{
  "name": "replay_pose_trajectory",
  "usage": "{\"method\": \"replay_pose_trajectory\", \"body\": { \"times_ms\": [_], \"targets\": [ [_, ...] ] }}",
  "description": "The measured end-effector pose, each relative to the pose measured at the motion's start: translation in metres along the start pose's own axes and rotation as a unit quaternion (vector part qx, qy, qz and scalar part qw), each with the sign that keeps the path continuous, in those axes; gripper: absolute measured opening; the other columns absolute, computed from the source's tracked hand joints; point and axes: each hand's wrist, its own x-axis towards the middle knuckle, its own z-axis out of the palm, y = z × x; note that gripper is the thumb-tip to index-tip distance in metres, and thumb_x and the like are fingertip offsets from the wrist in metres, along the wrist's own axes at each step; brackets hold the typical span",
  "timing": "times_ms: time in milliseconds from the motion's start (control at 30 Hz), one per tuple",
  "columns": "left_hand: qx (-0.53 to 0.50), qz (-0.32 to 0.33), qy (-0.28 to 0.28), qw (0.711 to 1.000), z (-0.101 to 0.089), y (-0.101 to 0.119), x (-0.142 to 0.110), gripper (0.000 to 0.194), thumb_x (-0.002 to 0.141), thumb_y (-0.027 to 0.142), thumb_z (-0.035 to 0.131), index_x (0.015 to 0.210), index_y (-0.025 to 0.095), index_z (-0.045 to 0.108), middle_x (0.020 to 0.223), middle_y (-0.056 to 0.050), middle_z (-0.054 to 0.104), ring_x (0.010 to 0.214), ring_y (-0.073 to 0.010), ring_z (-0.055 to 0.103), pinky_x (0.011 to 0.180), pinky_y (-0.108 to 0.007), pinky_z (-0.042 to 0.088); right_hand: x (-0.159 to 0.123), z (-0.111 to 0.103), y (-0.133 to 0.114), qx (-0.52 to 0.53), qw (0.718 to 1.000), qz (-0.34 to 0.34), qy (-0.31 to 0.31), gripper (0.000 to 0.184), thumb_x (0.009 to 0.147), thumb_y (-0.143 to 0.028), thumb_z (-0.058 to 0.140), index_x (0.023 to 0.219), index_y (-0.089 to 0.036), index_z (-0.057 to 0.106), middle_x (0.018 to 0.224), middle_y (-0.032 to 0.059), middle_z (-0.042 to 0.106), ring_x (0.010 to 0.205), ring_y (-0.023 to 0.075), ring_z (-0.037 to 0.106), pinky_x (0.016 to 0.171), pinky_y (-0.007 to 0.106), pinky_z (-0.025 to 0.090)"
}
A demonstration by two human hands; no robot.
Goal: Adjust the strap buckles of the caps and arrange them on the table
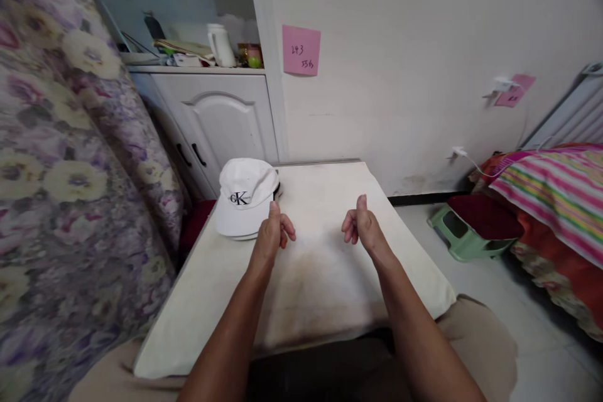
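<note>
A white baseball cap (249,185) with black "CK" lettering sits on the left of the cream-covered table (325,201), its brim turned toward me. Something dark shows at the cap's right side, mostly hidden. My left hand (273,230) hovers by the right end of the brim, thumb up and fingers loosely curved, with nothing in it. Whether it touches the brim I cannot tell. Over the right half of the table is my right hand (362,226), also thumb up with loosely bent fingers and holding nothing. The palms face each other across a gap.
A floral curtain (80,182) hangs at the left. Behind the table are a white cabinet (221,119), a white jug (221,45) on its shelf and a wall with a pink note (301,50). To the right stand a green stool (455,239) and a bed with a striped cover (560,195).
</note>
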Motion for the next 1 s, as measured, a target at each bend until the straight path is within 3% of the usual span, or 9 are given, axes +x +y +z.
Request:
{"method": "replay_pose_trajectory", "body": {
  "times_ms": [133,233,333,433,467,567,667,800,1000],
  "targets": [
    [-0.004,0.004,0.001,1.0,-0.001,0.0,-0.001,0.077,0.091,0.07,0.012,0.051,0.02,0.055,0.047,-0.004,0.059,0.038,-0.0123,0.041,0.044,-0.027,0.027,0.0,0.001,0.0,0.001,1.0,-0.004,-0.001,0.09,0.086,-0.08,0.002,0.052,-0.019,0.058,0.043,0.006,0.058,0.038,0.0129,0.049,0.046,0.026,0.041],
    [-0.014,0.006,0.009,1.0,0.001,-0.001,-0.003,0.066,0.093,0.063,0.027,0.054,0.019,0.057,0.048,-0.002,0.058,0.039,-0.0113,0.041,0.044,-0.026,0.028,-0.001,0.002,0.001,0.01,1.0,-0.027,-0.007,0.085,0.091,-0.076,0.006,0.055,-0.018,0.058,0.045,0.0054,0.059,0.039,0.0128,0.05,0.047,0.026,0.041],
    [-0.031,0.002,0.011,0.999,0.004,-0.009,-0.008,0.04,0.088,0.047,0.049,0.063,0.018,0.061,0.058,0.001,0.064,0.039,-0.0092,0.043,0.043,-0.024,0.03,-0.003,0.006,0.011,0.009,0.996,-0.083,-0.03,0.058,0.096,-0.061,0.032,0.073,-0.017,0.063,0.058,0.003,0.065,0.044,0.0124,0.054,0.05,0.025,0.043],
    [-0.078,-0.022,0.015,0.997,0.005,-0.032,-0.018,0.02,0.079,0.036,0.06,0.075,0.017,0.063,0.072,0.0,0.071,0.04,-0.009,0.05,0.041,-0.021,0.032,-0.009,0.013,0.035,-0.047,0.989,-0.113,-0.078,0.022,0.091,-0.034,0.049,0.097,-0.018,0.063,0.077,0.0011,0.069,0.051,0.0117,0.059,0.053,0.024,0.045],
    [-0.145,-0.051,0.023,0.988,0.004,-0.043,-0.022,0.017,0.074,0.033,0.066,0.079,0.016,0.065,0.073,-0.001,0.072,0.041,-0.0098,0.053,0.04,-0.02,0.032,-0.011,0.016,0.047,-0.077,0.985,-0.118,-0.1,0.021,0.089,-0.028,0.05,0.102,-0.019,0.063,0.079,0.0007,0.069,0.053,0.0118,0.061,0.056,0.024,0.046],
    [-0.215,-0.09,0.07,0.97,-0.007,-0.077,-0.032,0.022,0.068,0.026,0.073,0.085,0.014,0.066,0.071,-0.003,0.072,0.047,-0.0136,0.062,0.041,-0.02,0.04,-0.019,0.025,0.084,-0.163,0.971,-0.128,-0.115,0.025,0.087,-0.023,0.051,0.107,-0.019,0.065,0.078,0.0009,0.069,0.059,0.0145,0.064,0.061,0.026,0.047],
    [-0.293,-0.111,0.154,0.937,-0.025,-0.102,-0.034,0.019,0.07,0.017,0.07,0.087,0.013,0.064,0.072,-0.005,0.072,0.059,-0.0154,0.069,0.053,-0.022,0.052,-0.026,0.032,0.115,-0.205,0.966,-0.144,-0.069,0.024,0.087,-0.026,0.052,0.104,-0.02,0.067,0.083,0.0043,0.072,0.075,0.0205,0.068,0.069,0.03,0.049],
    [-0.379,-0.106,0.248,0.885,-0.049,-0.113,-0.021,0.013,0.077,0.004,0.058,0.086,0.013,0.062,0.075,-0.006,0.073,0.07,-0.0142,0.073,0.07,-0.024,0.059,-0.031,0.037,0.133,-0.217,0.964,-0.148,-0.039,0.025,0.09,-0.03,0.048,0.105,-0.02,0.066,0.095,0.0071,0.072,0.086,0.0236,0.067,0.078,0.035,0.049],
    [-0.437,-0.105,0.299,0.842,-0.064,-0.113,0.001,0.018,0.082,-0.002,0.051,0.084,0.012,0.063,0.072,-0.007,0.073,0.07,-0.0136,0.073,0.071,-0.023,0.061,-0.03,0.037,0.137,-0.215,0.963,-0.156,-0.04,0.025,0.09,-0.03,0.047,0.103,-0.02,0.066,0.095,0.0064,0.072,0.086,0.0235,0.067,0.078,0.035,0.049]
  ]
}}
